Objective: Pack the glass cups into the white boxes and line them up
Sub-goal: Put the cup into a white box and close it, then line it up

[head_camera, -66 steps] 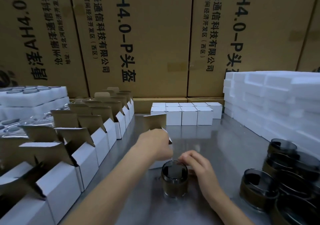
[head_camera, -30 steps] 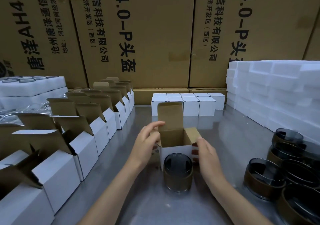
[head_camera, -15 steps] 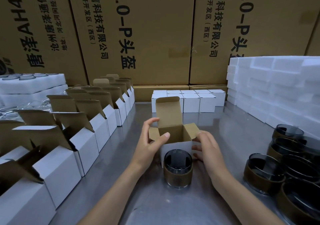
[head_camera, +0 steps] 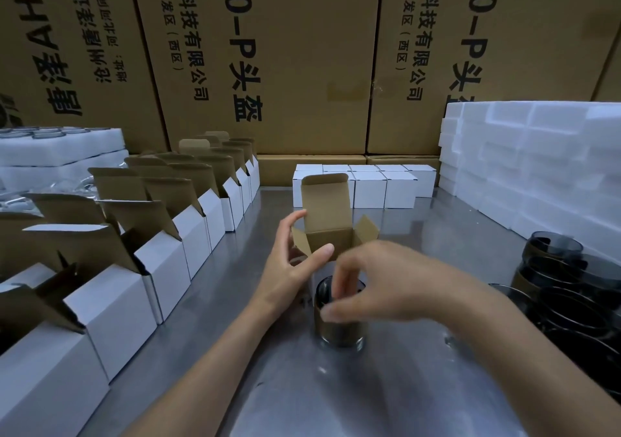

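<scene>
An open white box (head_camera: 331,235) with a brown inside stands upright in the middle of the metal table (head_camera: 336,399), its lid and side flaps up. My left hand (head_camera: 289,268) holds the box's left side, thumb across the front and fingers behind the left flap. Just in front of the box stands a dark glass cup (head_camera: 339,334) with a brown band. My right hand (head_camera: 379,282), blurred, is over the cup and pinches its rim, thumb on the near wall and fingers over the top.
A row of open white boxes (head_camera: 161,268) runs along the left. Closed white boxes (head_camera: 369,188) are lined up at the back. White foam blocks (head_camera: 537,167) are stacked on the right, with several more glass cups (head_camera: 564,285) in front of them. Big cartons (head_camera: 302,50) form the back wall.
My right hand left the box's right side and came over the glass cup. My left hand keeps the box, which now stands with its flaps open.
</scene>
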The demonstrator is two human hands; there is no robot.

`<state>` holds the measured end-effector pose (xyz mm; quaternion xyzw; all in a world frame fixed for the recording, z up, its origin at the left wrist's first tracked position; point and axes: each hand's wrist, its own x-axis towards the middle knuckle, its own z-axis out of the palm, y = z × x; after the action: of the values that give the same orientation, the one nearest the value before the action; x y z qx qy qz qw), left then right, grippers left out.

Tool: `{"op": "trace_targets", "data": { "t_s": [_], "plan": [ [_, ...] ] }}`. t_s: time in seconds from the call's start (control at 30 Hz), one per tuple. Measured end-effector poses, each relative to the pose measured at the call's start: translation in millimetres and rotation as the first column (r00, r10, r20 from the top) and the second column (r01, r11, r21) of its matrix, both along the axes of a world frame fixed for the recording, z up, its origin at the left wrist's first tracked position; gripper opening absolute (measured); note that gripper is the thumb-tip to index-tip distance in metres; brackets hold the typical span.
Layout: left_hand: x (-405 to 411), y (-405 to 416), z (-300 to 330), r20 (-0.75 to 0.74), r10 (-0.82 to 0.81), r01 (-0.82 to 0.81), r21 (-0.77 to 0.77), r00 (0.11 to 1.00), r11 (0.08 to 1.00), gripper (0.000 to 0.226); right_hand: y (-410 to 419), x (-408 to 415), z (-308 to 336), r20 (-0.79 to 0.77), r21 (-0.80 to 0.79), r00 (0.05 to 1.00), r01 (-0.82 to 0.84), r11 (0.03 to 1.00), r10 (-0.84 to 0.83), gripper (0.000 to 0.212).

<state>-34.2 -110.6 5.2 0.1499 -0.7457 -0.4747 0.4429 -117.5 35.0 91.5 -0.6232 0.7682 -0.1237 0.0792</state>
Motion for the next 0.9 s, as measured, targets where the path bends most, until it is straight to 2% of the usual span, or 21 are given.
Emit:
{"op": "trace_targets", "data": {
  "t_s": [0.07,0.13,0.23,0.33,0.4,0.47,0.53,0.73,0.9],
  "plan": [
    [-1.3,-0.9,-1.8,0.0,-0.015,0.015,0.017,1.0,1.0,0.074,1.6,5.7,-3.9,-0.085,0.125,0.996,-0.023,0.992,0.034,0.022],
    [-1.9,-2.7,-3.4,-0.007,-0.027,0.028,0.047,1.0,0.999,0.08,-0.2,5.9,-7.1,-0.129,0.119,0.991,-0.024,0.993,0.039,0.014],
    [-2.4,-4.8,-4.8,-0.014,-0.033,0.033,0.064,0.999,0.997,0.08,-0.4,-0.3,-1.6,-0.094,0.071,0.994,-0.051,0.996,0.058,0.003],
    [-3.4,-6.8,-6.5,-0.025,-0.035,0.036,0.054,0.999,0.998,0.061,4.7,-11.5,13.0,0.006,-0.04,0.998,-0.07,0.997,0.07,0.015],
    [-4.5,-9.3,-6.8,-0.028,-0.061,0.063,0.066,0.998,0.996,0.048,7.3,-18.1,21.1,0.124,-0.209,0.989,-0.058,0.976,0.085,0.014],
    [-5.5,-10.3,-6.1,-0.026,-0.081,0.083,0.089,0.996,0.993,0.047,5.7,-24.0,22.0,0.187,-0.411,0.977,-0.013,0.912,0.098,0.011],
    [-6.3,-9.4,-6.5,-0.015,-0.104,0.105,0.1,0.994,0.989,0.046,0.4,-27.5,16.0,0.198,-0.537,0.977,0.046,0.842,0.073,0.007],
    [-4.8,-8.4,-7.3,0.053,-0.115,0.113,0.045,0.992,0.993,0.045,-18.5,-35.3,-23.1,0.091,-0.599,0.987,0.159,0.785,-0.131,0.015],
    [-4.0,-4.9,-6.2,0.082,-0.119,0.115,0.059,0.989,0.992,0.059,-21.7,-44.2,-33.7,-0.012,-0.616,0.98,0.149,0.774,-0.198,0.017]
  ]
}}
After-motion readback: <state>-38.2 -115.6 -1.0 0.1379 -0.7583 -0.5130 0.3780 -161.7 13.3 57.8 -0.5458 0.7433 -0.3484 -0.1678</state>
